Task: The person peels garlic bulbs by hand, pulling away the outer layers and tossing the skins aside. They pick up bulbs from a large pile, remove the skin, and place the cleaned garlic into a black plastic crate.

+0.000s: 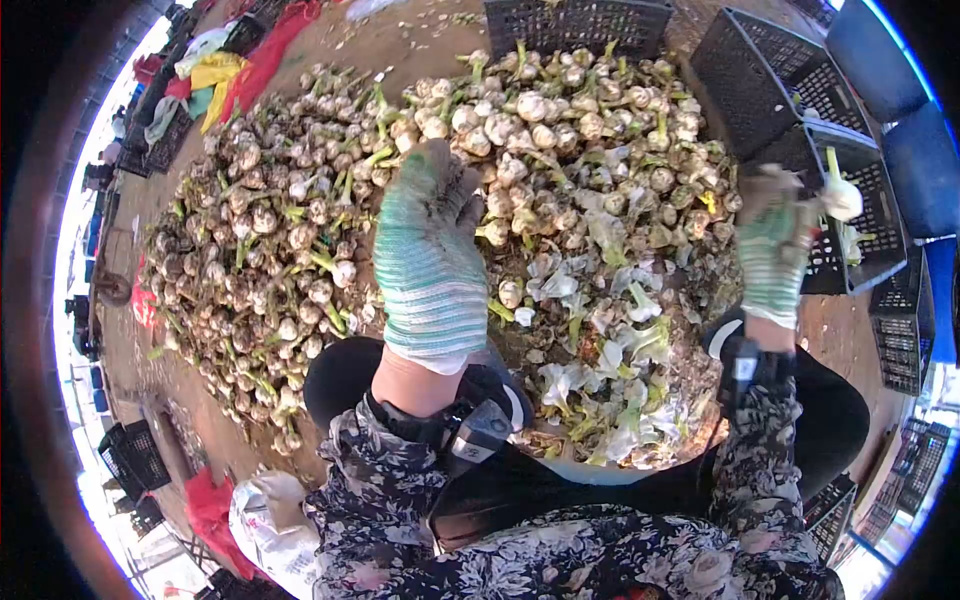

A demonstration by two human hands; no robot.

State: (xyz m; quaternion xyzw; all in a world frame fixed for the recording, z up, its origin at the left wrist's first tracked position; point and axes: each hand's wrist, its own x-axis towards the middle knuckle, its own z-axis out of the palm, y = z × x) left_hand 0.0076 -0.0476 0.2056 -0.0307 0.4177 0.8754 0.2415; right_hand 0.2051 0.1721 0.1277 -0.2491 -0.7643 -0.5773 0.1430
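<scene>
My left hand [432, 265], in a green-and-white striped glove with soiled fingers, is over the middle of a large heap of garlic bulbs [265, 225]. Its fingers curl inward, and whatever they grip is hidden beneath them. To the right, my right hand [772, 240] wears a matching glove and is smeared by motion at the fingers. Just beside those fingers, a clean white garlic bulb [843, 200] with a green stem shows against a black plastic crate [880, 225]. Peeled garlic skins and leaves [610, 375] lie between my arms, close to my legs.
More black crates stand behind the heap [580, 25] and at the upper right [750, 75]. Blue panels [880, 60] line the right edge. Red and yellow net bags [220, 75] lie at the upper left. A white sack [270, 525] sits beside me at lower left.
</scene>
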